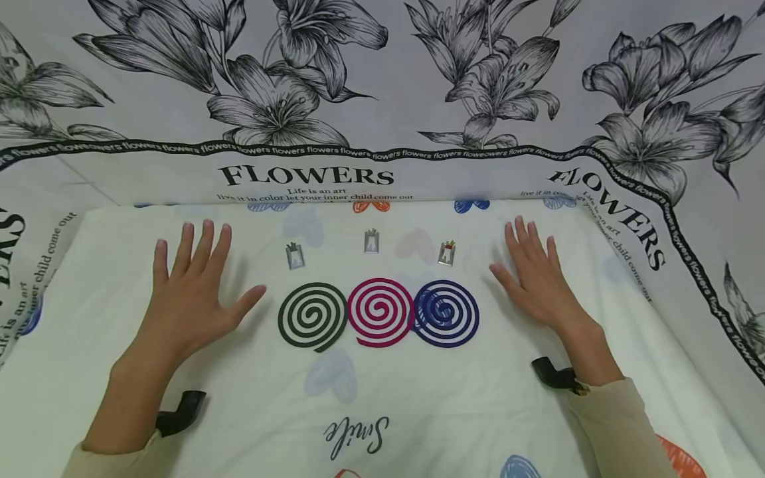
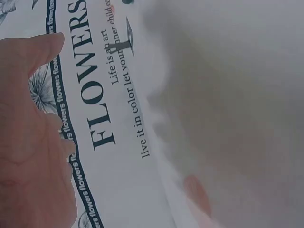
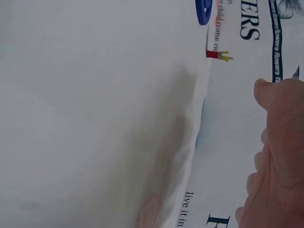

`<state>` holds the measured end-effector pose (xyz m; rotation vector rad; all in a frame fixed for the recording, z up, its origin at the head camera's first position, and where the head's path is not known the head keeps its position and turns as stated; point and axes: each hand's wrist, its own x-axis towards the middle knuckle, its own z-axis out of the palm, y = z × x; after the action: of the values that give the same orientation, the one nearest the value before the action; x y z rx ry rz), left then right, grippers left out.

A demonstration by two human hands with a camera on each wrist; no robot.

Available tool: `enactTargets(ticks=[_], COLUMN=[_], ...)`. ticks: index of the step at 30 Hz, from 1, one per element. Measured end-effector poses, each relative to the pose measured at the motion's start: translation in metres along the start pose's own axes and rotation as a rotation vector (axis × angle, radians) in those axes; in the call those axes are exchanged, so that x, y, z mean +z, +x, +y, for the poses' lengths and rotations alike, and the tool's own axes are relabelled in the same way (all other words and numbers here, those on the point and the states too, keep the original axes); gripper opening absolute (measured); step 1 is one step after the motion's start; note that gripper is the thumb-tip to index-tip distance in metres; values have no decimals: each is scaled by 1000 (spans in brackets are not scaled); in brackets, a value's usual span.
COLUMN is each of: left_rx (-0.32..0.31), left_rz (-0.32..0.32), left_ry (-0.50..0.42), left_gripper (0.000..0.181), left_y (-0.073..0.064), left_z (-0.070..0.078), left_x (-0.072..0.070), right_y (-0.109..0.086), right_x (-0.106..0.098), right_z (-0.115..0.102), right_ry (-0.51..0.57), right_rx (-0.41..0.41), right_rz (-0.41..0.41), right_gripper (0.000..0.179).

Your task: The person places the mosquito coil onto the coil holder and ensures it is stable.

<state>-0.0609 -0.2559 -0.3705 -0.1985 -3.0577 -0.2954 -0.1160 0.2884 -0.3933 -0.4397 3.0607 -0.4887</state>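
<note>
Three mosquito coils lie flat side by side on the white cloth: a dark green one, a pink one and a dark blue one. Beyond them are three small metal coil stands: one at left, one in the middle and one with red and yellow on top. My left hand, fingers spread, is left of the green coil and holds nothing. To the right of the blue coil, my right hand is spread too, palm down and holding nothing.
The white cloth has printed hearts and the word Smile near its front. Behind it hangs a fabric with black flower drawings and lettering. A black strap piece shows by the left wrist, another by the right.
</note>
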Motion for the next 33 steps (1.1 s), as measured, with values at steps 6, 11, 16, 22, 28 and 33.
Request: enactTargets(ticks=[6,11,16,22,28,33], left_rx=[30,62,103,187,222,243], left_rz=[-2,-4,-4,-13,-54,-94], left_ry=[1,-4,-19,-43,-56,-68], left_gripper=[108,106,103,105,106,106], left_y=[0,1,4,13,20,25], left_z=[14,28,45,73,95,114], left_x=[5,8,14,23,31,37], right_y=[-3,-5,-7,-15,-13,-12], right_x=[-2,-1,0,-5,-5,-2], right_z=[-3,-9,-16,-23,-31,-39], right_ry=[8,13,20,11,48,115], right_rx=[-22,-43,-55,-63,-127,-153], right_rz=[1,4,-17,-62,-64,-121], right_gripper=[82,81,82,84,85,86])
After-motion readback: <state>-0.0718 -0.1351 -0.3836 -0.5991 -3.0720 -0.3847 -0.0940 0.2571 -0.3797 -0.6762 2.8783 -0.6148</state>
